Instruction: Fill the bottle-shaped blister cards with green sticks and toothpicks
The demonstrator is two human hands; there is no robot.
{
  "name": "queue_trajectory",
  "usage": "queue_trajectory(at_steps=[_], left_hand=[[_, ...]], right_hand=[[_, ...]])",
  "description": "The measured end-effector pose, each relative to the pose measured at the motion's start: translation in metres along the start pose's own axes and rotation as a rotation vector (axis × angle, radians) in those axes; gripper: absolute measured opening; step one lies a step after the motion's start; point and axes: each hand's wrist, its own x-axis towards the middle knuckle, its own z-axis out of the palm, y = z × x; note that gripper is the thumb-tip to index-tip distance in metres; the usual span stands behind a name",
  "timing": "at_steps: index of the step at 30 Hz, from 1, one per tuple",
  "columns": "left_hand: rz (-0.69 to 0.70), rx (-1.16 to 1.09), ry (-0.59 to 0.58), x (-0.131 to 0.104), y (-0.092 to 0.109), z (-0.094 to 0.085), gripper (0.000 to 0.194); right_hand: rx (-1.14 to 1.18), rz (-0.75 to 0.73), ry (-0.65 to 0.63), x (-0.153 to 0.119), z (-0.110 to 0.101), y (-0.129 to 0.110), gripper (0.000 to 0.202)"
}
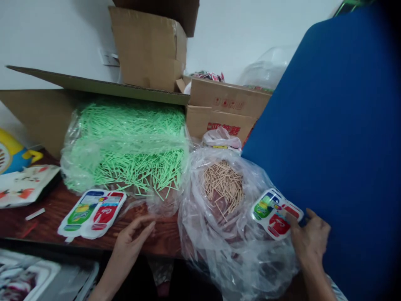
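Observation:
My left hand hovers over the front of the dark wooden table, its thumb and fingers slightly apart with nothing between them. Left of it lies a flat pouch printed with a green bottle and a red bottle. On the right, my right hand pinches the edge of a matching printed pouch, thumb on top. That pouch is tilted above a clear plastic bag, which holds thin tan sticks. Behind my left hand, many thin light-green sticks fill another clear bag.
Open cardboard boxes stand along the back wall. A blue panel rises close on the right. At left are a yellow-and-blue toy-like object and a printed packet. Below the table edge sits a plastic container.

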Motion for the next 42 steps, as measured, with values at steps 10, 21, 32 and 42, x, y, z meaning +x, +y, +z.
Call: queue_trajectory(at_steps=[10, 21, 32, 42], left_hand=[[0.161, 0.686, 0.557, 0.034, -0.028, -0.112, 0.033], [-0.139, 1.073, 0.494, 0.053, -0.047, -0.154, 0.045], [-0.131, 1.156, 0.472, 0.066, -0.046, -0.159, 0.043], [-0.048, 1.048, 0.510, 0.075, -0.038, -0.163, 0.019]], right_hand=[[0.604, -0.673, -0.533, -0.065, 0.056, -0.189, 0.020], [0.066, -1.292, -0.646, -0.070, 0.139, -0.363, 0.021], [-0.003, -1.537, -0.692, -0.071, 0.180, -0.377, 0.031], [0.172, -1.504, -0.767, -0.075, 0.191, -0.380, 0.027]])
